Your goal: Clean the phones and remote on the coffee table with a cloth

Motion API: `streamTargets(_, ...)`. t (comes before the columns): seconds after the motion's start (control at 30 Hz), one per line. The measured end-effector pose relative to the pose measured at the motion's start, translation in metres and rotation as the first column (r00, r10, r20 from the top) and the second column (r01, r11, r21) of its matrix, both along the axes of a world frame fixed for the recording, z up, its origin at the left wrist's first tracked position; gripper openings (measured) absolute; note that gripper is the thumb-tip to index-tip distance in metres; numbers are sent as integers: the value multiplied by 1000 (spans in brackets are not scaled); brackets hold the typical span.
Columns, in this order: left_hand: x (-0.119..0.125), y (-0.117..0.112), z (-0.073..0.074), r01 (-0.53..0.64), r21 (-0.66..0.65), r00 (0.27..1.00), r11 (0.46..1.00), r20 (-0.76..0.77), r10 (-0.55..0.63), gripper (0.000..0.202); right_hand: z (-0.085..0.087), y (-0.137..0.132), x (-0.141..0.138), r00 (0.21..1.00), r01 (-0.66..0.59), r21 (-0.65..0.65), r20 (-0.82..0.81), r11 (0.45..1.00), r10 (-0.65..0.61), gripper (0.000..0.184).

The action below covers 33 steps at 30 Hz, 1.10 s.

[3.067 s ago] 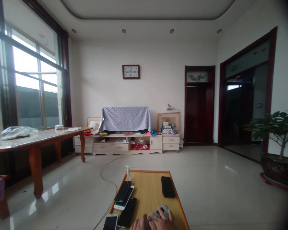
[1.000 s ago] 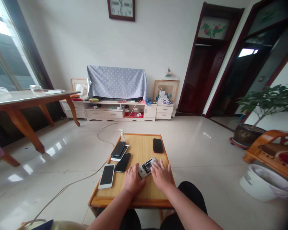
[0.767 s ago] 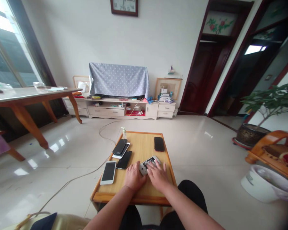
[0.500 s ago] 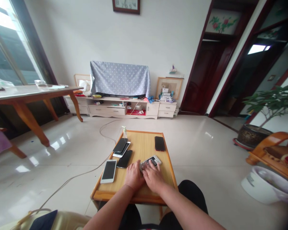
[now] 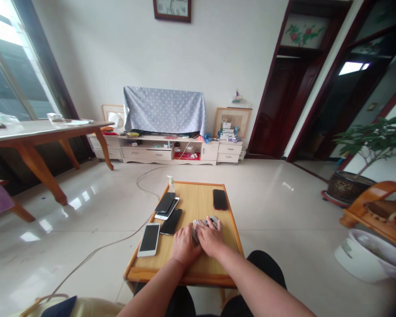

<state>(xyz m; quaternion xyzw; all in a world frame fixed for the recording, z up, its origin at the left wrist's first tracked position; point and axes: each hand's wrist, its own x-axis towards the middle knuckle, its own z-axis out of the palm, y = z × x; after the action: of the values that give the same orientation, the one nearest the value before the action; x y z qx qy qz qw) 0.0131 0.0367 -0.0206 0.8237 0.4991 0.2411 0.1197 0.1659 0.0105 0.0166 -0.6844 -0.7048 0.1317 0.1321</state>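
Note:
On the small wooden table (image 5: 198, 200) lies a phone (image 5: 214, 219) with a pale frame and a patchy dark and light face, mostly covered by my hands. My left hand (image 5: 185, 246) closes on its near left end. Across its top, my right hand (image 5: 210, 237) lies with fingers spread and touching the face. To the left are a white phone (image 5: 148, 240) with a dark screen and a black phone (image 5: 171, 221). Behind them, a dark phone (image 5: 165, 202) overlaps another white-edged phone (image 5: 167, 216). A black phone with a reddish edge (image 5: 219, 199) rests at the far right.
A clear pump bottle (image 5: 171, 185) stands at the table's far left corner. A cable (image 5: 108, 242) runs over the floor on the left. A white bucket (image 5: 363, 255) and a wooden chair (image 5: 376, 204) stand to the right. Ahead is a low white cabinet (image 5: 145, 154).
My right hand has slid slightly forward and left over the phone, covering more of its face. My left hand stays at the phone's near end. The other phones have not moved.

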Motion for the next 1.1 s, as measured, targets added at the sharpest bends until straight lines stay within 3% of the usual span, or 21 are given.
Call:
streamTargets(0.17,1,0,2,-12,12,1000,1000,-16,12,72,4,16,39,988,154,-16,17,988,-154,56)
streamTargets(0.33,1,1,2,-18,11,1000,1000,-16,18,68,-4,-5,57,974,221,-24,58,975,-220,55)
streamTargets(0.47,1,0,2,-21,-1,1000,1000,-13,21,68,-13,-39,50,965,242,-1,104,970,-241,56)
streamTargets(0.6,1,-2,3,-22,-7,1000,1000,-13,22,66,-11,-61,36,990,90,52,102,995,-95,55)
streamTargets(0.7,1,-3,5,-26,-4,1000,1000,-16,26,64,-4,-58,32,997,15,56,72,998,-19,51)
streamTargets(0.87,1,-4,7,-31,1,999,1000,-24,31,66,2,-36,31,980,183,16,70,983,-184,52)
streamTargets(1.0,1,-3,5,-22,2,999,1000,-24,22,63,-6,-33,18,1000,16,79,-3,997,-16,47)
streamTargets(1.1,-1,-3,3,-15,-2,1000,1000,-21,15,63,-13,-31,12,991,48,150,-134,988,-28,46)
